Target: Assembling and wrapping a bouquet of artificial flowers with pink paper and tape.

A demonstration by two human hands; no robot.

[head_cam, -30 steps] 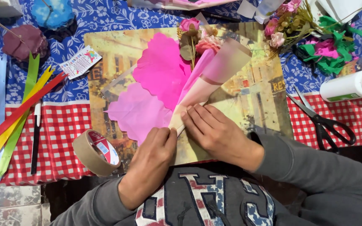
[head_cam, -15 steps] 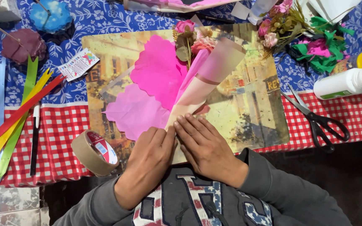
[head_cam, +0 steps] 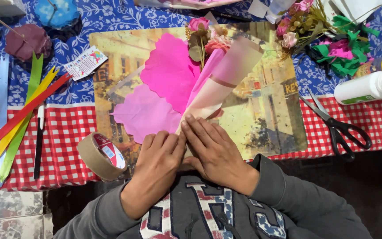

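left hand [head_cam: 158,166]: flat, fingers pressing the bouquet wrap's narrow end, low centre of frame
right hand [head_cam: 217,152]: flat, pressing beside it
bouquet wrap [head_cam: 226,79]: pink cone lying on picture sheet [head_cam: 266,115], flowers [head_cam: 208,37] at top
risk: lifting either palm could let the cone spring open; tape roll [head_cam: 100,155] lies left, untouched

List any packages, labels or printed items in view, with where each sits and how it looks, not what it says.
Small printed card: upper left, on the blue floral cloth; white rectangle with coloured print.
Tape roll: beside the left hand; brown ring, red and white label inside.
Glue bottle: far right, lying down; white with a green label.
Printed mat: centre, under the paper cone; yellowish street picture.
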